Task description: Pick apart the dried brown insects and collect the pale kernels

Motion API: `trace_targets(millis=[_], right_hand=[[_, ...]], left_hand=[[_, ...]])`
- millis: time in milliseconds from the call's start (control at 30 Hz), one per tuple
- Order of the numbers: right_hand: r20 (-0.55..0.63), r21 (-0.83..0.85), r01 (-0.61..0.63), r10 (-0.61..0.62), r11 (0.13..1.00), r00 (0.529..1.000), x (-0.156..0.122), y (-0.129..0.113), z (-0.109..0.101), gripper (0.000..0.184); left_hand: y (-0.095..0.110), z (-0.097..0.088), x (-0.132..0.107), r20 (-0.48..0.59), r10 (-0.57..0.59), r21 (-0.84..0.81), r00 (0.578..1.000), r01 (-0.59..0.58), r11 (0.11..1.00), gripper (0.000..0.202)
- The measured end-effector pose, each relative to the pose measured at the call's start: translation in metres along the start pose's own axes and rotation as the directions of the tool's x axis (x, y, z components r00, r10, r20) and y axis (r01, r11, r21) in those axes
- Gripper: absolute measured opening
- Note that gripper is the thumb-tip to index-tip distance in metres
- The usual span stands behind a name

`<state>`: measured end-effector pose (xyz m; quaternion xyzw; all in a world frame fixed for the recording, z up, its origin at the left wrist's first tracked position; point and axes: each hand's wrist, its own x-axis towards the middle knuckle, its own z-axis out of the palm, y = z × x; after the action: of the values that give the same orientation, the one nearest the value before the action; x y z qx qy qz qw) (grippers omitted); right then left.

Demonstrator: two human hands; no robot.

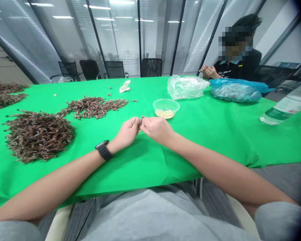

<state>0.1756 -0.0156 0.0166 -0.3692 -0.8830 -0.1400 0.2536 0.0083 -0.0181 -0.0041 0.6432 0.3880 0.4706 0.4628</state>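
My left hand (128, 131) and my right hand (157, 129) meet over the green cloth, fingers pinched together. Between the fingertips is a small dried brown seed pod (140, 119), mostly hidden by the fingers. A few pale yellow bits show just below it. Just behind my right hand stands a clear plastic bowl (175, 106) with pale small seeds (165, 114) in its bottom. To the left lie a big heap of dried brown pods (40, 135) and a flatter, scattered pile of similar brown pieces (95, 107).
Another brown heap (5, 93) lies at the far left. Toward the back are a scrap of white paper (124, 86), a clear plastic bag (185, 87) and a filled blue bag (235, 91). A plastic bottle (281, 108) tilts at right. A co-worker (237, 67) sits across the table.
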Motion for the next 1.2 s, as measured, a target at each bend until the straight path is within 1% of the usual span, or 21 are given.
trace_targets(millis=[100,167,367,500,600,667,733,833,967,1067,1200], right_hand=[[0.002,-0.017,-0.002,0.002,1.000,1.000,0.0001,0.0002,0.0002,0.032],[0.001,-0.021,-0.022,0.022,1.000,1.000,0.0003,-0.0004,0.0000,0.032],[0.051,-0.047,-0.128,0.130,0.991,0.990,0.0014,-0.0051,-0.0029,0.035],[0.061,-0.021,-0.129,0.130,0.991,0.990,0.0013,-0.0056,-0.0034,0.034],[0.034,0.031,-0.112,0.111,0.993,0.993,0.0002,-0.0035,-0.0009,0.032],[-0.011,0.086,-0.100,0.102,0.991,0.995,-0.0008,-0.0020,0.0013,0.030],[-0.066,0.178,-0.090,0.103,0.980,0.992,-0.0016,-0.0011,0.0027,0.028],[-0.113,0.385,-0.093,0.147,0.918,0.983,-0.0013,-0.0015,0.0013,0.028],[-0.089,0.636,-0.139,0.250,0.759,0.964,0.0005,-0.0042,-0.0035,0.033],[-0.068,0.744,-0.151,0.298,0.650,0.952,0.0011,-0.0068,-0.0042,0.035],[-0.048,0.811,-0.155,0.328,0.564,0.943,0.0015,-0.0085,-0.0008,0.033]], left_hand=[[-0.0004,-0.0012,-0.0005,-0.011,0.039,0.100,0.999,-0.038,0.994,0.050],[0.0005,-0.0014,-0.0007,-0.010,0.054,0.134,0.998,-0.052,0.990,0.049],[0.0038,-0.0005,-0.0014,-0.023,0.064,0.136,0.998,-0.060,0.989,0.044],[0.0041,-0.0002,-0.0018,-0.021,0.080,0.162,0.997,-0.075,0.984,0.043],[0.0035,-0.0001,-0.0021,-0.008,0.097,0.188,0.995,-0.094,0.978,0.044],[0.0030,-0.0001,-0.0024,0.001,0.109,0.196,0.994,-0.107,0.975,0.046],[0.0025,-0.0003,-0.0027,0.006,0.121,0.189,0.993,-0.120,0.975,0.047],[0.0021,-0.0009,-0.0027,0.014,0.136,0.147,0.991,-0.137,0.980,0.049],[0.0022,-0.0010,-0.0014,0.032,0.135,0.063,0.990,-0.137,0.989,0.048],[0.0025,-0.0002,-0.0001,0.034,0.145,0.018,0.989,-0.145,0.989,0.048],[0.0031,0.0004,0.0006,0.018,0.175,0.028,0.984,-0.175,0.984,0.048]])
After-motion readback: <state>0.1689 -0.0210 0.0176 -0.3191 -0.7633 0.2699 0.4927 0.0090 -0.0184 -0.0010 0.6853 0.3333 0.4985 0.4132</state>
